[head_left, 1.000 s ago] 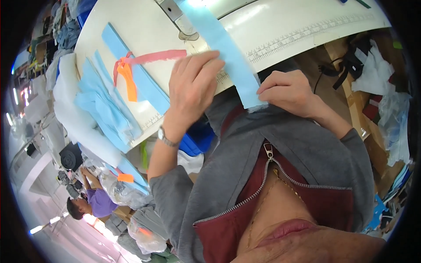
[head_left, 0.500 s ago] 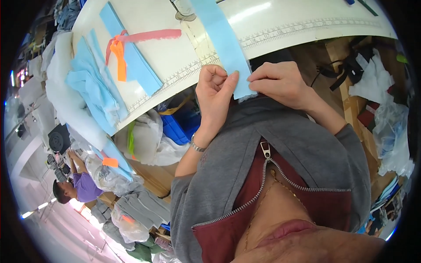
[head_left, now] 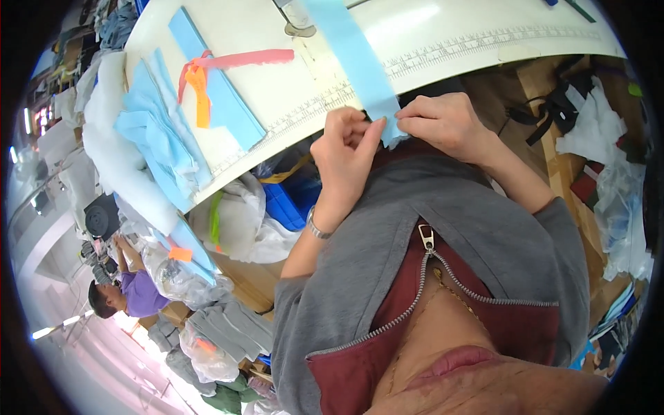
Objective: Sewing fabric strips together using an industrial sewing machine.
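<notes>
Head: strip [head_left: 357,59] between left grip [head_left: 349,149] and right grip [head_left: 446,128]

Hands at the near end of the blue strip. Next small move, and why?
I'd probably ease the hands slightly apart to flatten that end: the right hand pinches the right edge of the blue strip, the left hand has its thumb at the left edge, and the end hangs past the table, looking ragged and slightly bunched.
</notes>
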Demonstrator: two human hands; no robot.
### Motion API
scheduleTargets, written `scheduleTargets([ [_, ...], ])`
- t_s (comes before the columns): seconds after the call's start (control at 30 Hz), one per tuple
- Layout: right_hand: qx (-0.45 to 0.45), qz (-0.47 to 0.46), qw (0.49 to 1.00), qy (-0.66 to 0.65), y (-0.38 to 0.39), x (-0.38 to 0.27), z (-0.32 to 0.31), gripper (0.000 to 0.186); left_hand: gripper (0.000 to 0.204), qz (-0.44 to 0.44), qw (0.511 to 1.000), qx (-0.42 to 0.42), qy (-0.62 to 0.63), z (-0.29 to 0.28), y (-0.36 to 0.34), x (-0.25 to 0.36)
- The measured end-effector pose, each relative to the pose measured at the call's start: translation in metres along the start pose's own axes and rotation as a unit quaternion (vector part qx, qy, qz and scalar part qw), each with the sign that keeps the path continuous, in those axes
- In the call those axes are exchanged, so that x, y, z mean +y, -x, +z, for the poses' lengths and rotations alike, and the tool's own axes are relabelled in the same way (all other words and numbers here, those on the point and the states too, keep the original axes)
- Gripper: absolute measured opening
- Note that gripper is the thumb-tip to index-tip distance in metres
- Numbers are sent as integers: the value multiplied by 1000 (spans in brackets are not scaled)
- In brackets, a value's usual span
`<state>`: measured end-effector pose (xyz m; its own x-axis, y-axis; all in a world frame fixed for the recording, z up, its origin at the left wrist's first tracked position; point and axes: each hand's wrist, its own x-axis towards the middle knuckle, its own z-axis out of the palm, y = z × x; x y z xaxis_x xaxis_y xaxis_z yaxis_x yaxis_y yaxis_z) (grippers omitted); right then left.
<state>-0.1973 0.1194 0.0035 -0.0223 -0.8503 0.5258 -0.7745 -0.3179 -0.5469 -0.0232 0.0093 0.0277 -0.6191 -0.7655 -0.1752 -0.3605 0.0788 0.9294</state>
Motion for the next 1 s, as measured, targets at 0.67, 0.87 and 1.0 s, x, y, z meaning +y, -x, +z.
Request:
scheduleTargets([
  [0.67,-115,0,993,-16,-44,16,-31,13,37,424,820,-189,-335,-55,-127,34],
  [0.87,-121,21,992,-6,-66,37,-31,11,36,418,818,-176,-354,-58,-155,40],
  [1.0,-103,27,994,-13,-74,43,-25,11,29,424,811,-167,-367,-61,-163,41],
])
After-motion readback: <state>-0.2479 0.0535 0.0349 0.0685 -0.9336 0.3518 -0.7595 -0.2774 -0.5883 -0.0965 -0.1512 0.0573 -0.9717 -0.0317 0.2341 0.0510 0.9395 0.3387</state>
